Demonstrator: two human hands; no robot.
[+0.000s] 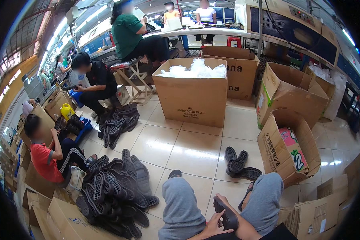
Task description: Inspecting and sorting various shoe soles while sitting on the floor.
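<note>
Between my knees I hold a dark shoe sole (230, 221), tilted, with both hands around it. My left hand (213, 228) grips its near side, fingers laid across the edge. Farther up, my right hand (226, 203) is closed on the upper part; some of its fingers are hidden behind the sole. On the floor ahead of my right knee lie a few loose dark soles (239, 162), partly overlapping. A large heap of similar soles (108, 188), many with grid-patterned faces, spreads left of my left knee.
Beyond the floor tiles stands a cardboard box (191, 98) filled with white plastic. More open boxes (290, 148) line the right, flattened cardboard (316, 216) near me. A person in red (48, 160) and one in black (98, 82) sit left, near another sole pile (118, 124).
</note>
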